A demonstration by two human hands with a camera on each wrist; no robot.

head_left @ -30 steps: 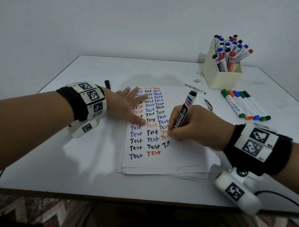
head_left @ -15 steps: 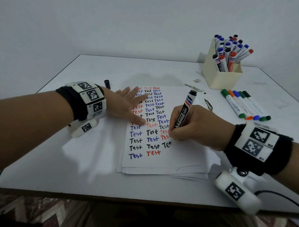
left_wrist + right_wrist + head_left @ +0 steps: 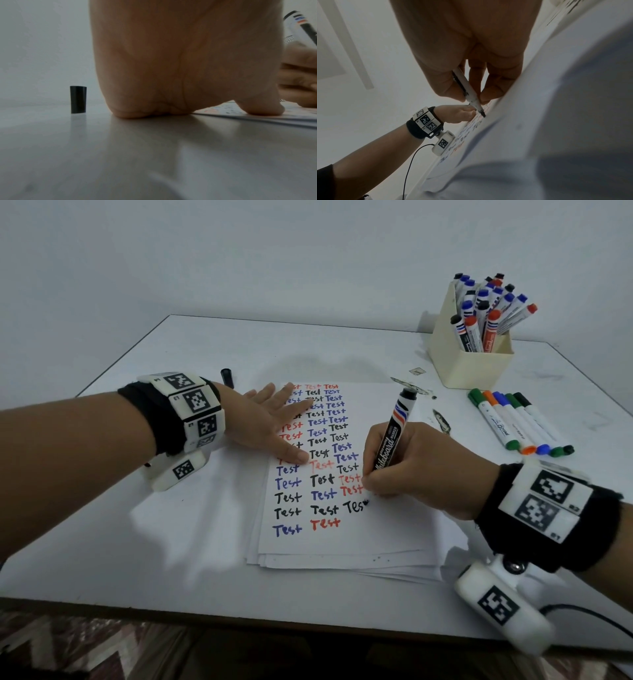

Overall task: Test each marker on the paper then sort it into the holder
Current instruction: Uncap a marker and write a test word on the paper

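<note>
My right hand pinches the black marker, its tip touching the paper just under my fingers, at a half-written black "Test". My left hand lies flat on the sheet's far-left side. The holder stands well beyond, to the right

Wall: plain pale grey-white, filling the upper frame.
Table: white top, dark front edge, centre of frame.
Floor: brown zigzag pattern, lower left.
Light: soft, even.
</note>
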